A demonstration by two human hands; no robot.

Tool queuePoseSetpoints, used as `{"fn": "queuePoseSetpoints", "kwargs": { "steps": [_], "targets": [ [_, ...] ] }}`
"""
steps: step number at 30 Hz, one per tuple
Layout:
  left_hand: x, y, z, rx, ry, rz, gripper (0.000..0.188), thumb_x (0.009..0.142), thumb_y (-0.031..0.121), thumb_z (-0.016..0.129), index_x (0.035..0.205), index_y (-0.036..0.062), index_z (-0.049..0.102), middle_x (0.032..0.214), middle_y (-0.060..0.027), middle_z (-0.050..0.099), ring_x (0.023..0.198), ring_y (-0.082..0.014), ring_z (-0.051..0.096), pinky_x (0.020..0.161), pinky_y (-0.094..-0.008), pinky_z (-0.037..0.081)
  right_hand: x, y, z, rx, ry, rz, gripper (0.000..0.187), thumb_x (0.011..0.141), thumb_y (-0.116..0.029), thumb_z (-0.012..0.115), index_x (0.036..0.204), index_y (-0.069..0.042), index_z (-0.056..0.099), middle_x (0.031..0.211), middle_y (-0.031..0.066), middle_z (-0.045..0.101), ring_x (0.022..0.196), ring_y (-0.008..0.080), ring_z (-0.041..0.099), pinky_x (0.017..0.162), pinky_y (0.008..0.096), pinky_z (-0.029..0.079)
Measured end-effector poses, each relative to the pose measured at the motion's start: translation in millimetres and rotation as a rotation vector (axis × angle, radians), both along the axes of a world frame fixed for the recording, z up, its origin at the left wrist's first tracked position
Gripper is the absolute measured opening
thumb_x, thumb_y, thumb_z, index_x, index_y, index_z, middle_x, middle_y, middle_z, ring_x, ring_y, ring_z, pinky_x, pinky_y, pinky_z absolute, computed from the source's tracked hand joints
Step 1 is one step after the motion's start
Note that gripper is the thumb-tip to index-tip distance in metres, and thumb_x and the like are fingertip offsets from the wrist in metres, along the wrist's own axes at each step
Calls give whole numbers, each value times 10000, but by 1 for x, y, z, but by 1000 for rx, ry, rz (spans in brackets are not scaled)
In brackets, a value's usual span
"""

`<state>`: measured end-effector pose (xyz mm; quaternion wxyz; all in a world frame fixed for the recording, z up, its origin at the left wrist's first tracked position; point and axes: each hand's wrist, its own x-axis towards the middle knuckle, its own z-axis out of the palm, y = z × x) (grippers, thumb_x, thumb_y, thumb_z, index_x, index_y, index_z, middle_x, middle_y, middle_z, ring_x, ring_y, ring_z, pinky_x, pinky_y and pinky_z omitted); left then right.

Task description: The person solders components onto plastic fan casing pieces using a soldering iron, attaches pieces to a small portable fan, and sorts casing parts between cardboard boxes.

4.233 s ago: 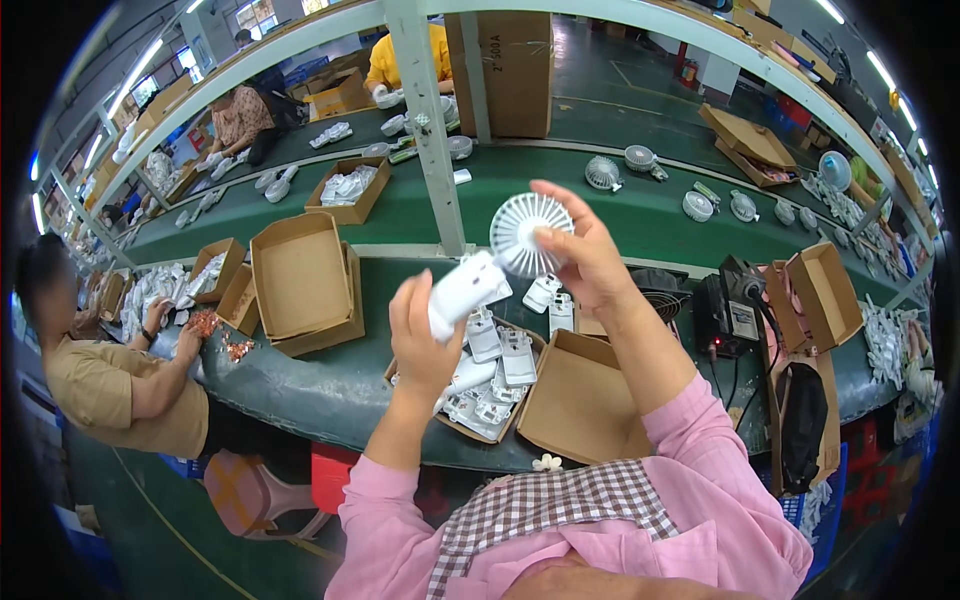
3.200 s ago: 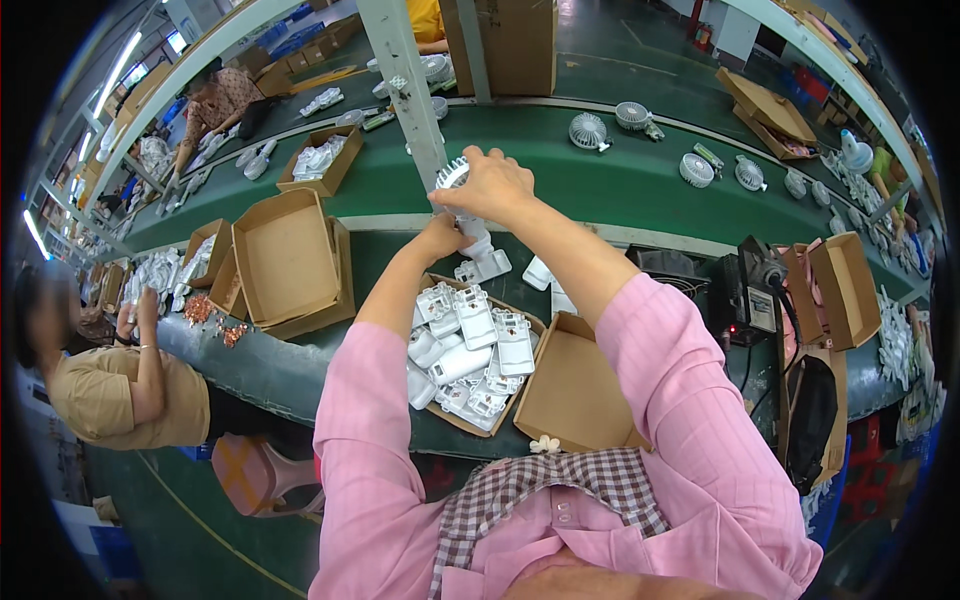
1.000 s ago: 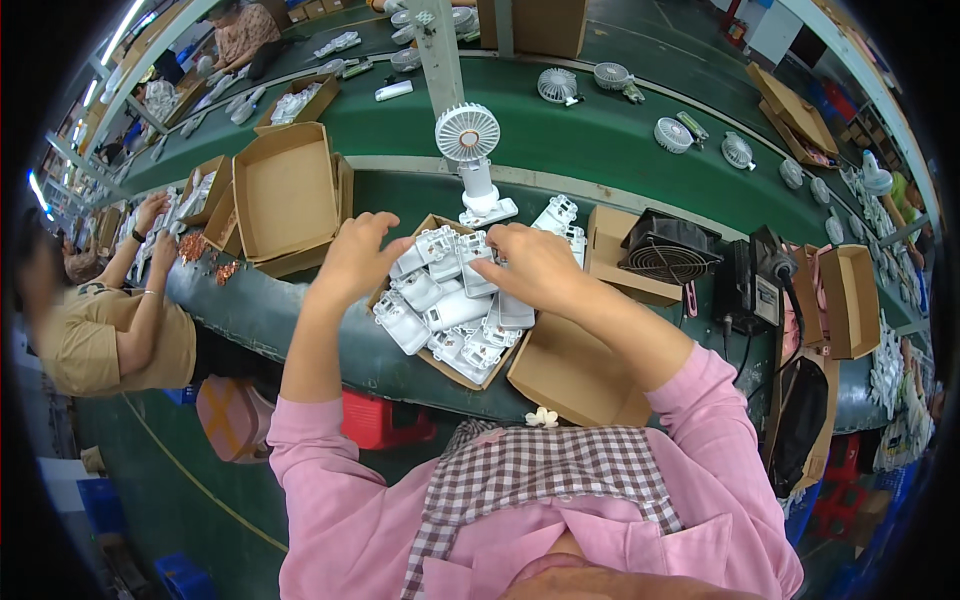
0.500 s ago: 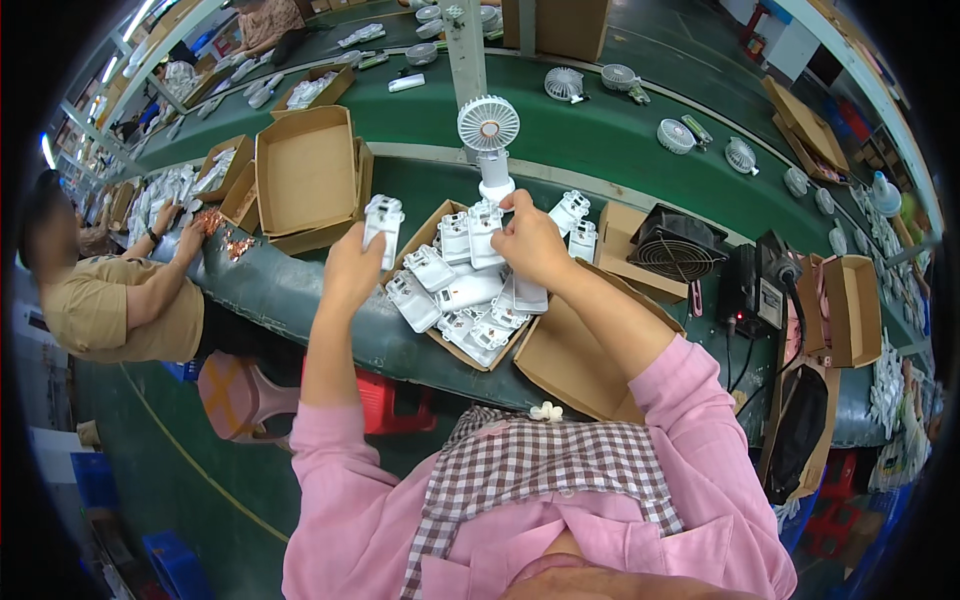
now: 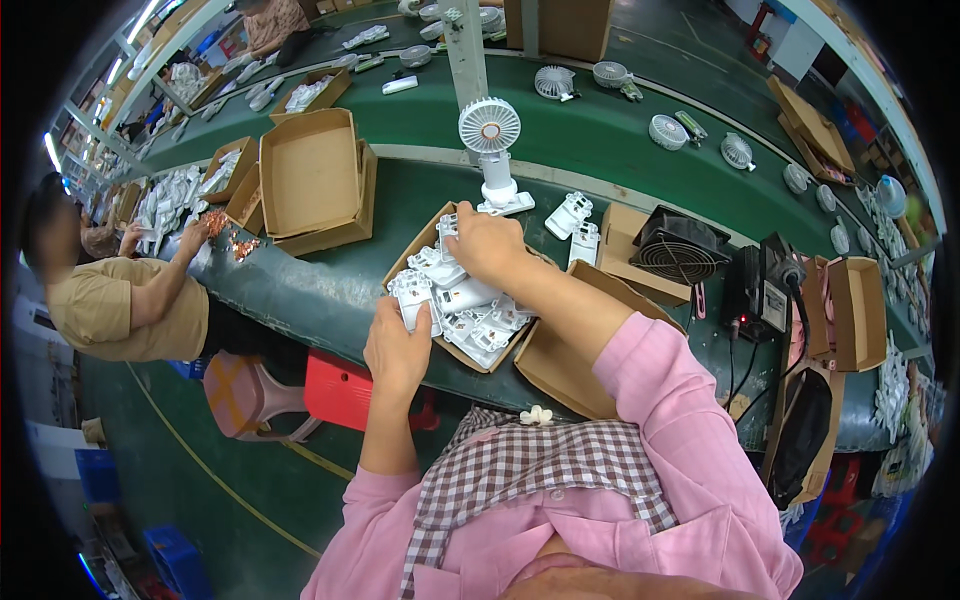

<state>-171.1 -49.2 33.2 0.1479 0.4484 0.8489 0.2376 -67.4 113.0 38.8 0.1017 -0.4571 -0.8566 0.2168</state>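
A shallow cardboard box (image 5: 468, 357) in front of me is heaped with white plastic housings (image 5: 470, 293), some fitted with small metal parts. At the box's left side, my left hand (image 5: 397, 350) is closed on a white plastic housing (image 5: 411, 292), thumb along its near edge. My right hand (image 5: 492, 247) reaches over the far part of the box. Its fingers and thumb are closed around another white housing (image 5: 446, 232), partly hidden by the hand. Just beyond stands a white handheld fan (image 5: 490, 127) upright on a base. Two more housings (image 5: 570, 213) lie right of it.
An open cardboard tray (image 5: 560, 375) overlaps the box's right side. Farther right are a black square fan (image 5: 680, 245) and a black corded device (image 5: 757, 295). Stacked empty boxes (image 5: 308, 185) stand left. A co-worker (image 5: 130, 300) handles parts at far left. Fan heads (image 5: 668, 132) lie on the green belt.
My left hand has brought its housing rightward and down to the box's left side. My right hand has shifted left across the box, uncovering the white fan's base.
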Motion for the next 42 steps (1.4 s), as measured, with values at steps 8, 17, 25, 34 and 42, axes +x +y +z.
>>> {"fn": "queuePoseSetpoints", "kwargs": {
  "steps": [8,17,25,34,42],
  "targets": [
    [15,13,12,-70,115,54,703,830,367,638,1293,-71,341,895,-293,640,876,-453,618,777,-496,469,7,12,-13,-219,129,-127,410,802,-228,602,1091,16,443,981,243,642,939,382,630,818,463,486],
    [-19,7,-22,65,-194,45,432,805,230,675,1125,-33,551,914,-191,676,828,-307,666,741,-376,497,13,24,-18,-301,386,-94,410,792,-220,546,1094,57,518,1027,267,623,978,404,599,875,442,455],
    [-31,9,-13,294,-718,149,268,842,135,612,1017,-68,601,862,-71,653,745,-152,611,662,-286,478,9,12,-17,-319,173,175,381,778,-181,486,1058,51,598,1064,277,613,1026,385,592,905,432,449],
    [-5,34,-15,377,-1049,105,286,858,198,574,1101,46,569,820,6,626,580,-65,530,415,-191,307,7,2,-33,-286,309,218,408,799,-192,499,1110,69,543,1127,308,562,1055,413,558,927,441,432],
    [-2,38,-13,458,-1131,58,337,887,175,557,1198,52,510,1018,-28,615,818,-108,578,616,-247,433,13,-9,-34,-551,615,215,450,824,-133,483,1221,79,471,1173,249,556,1117,340,528,963,363,393]
  ]
}}
